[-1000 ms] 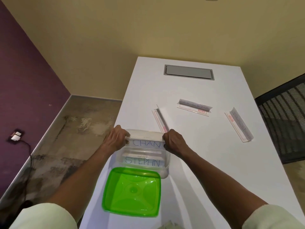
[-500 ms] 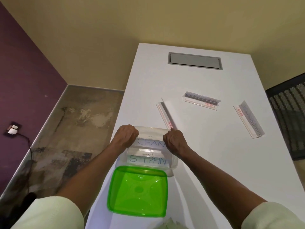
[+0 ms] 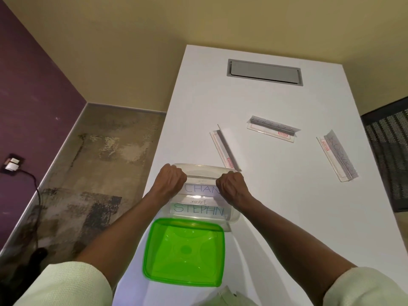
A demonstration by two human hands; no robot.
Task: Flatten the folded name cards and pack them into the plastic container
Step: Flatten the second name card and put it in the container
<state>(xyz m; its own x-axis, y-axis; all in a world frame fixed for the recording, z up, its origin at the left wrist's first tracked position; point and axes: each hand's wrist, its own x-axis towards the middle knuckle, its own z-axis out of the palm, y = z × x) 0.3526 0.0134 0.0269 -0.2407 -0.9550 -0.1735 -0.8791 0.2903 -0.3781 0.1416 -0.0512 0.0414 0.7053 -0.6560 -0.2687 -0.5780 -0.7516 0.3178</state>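
Note:
A clear plastic container point(image 3: 234, 217) stands near the table's left edge. Inside it lie flat name cards; one reads STEPHN point(image 3: 198, 209), and the one above reads CHAN point(image 3: 199, 188). My left hand point(image 3: 171, 180) and my right hand point(image 3: 231, 186) each grip one end of the CHAN card, fingers curled, pressing it down into the container. Three folded name cards in clear holders lie farther out on the table: one point(image 3: 225, 149) just beyond the container, one point(image 3: 272, 128) in the middle, one point(image 3: 337, 157) to the right.
The green lid point(image 3: 184, 250) lies upside down on the white table point(image 3: 276, 217), right in front of the container. A grey cable hatch point(image 3: 265, 72) sits at the far end. The table's left edge drops to the floor; a black mesh chair point(image 3: 388, 151) stands on the right.
The view has shifted, moving the table up in the frame. Both hands stay on the ends of the CHAN card over the container, a little lower than before.

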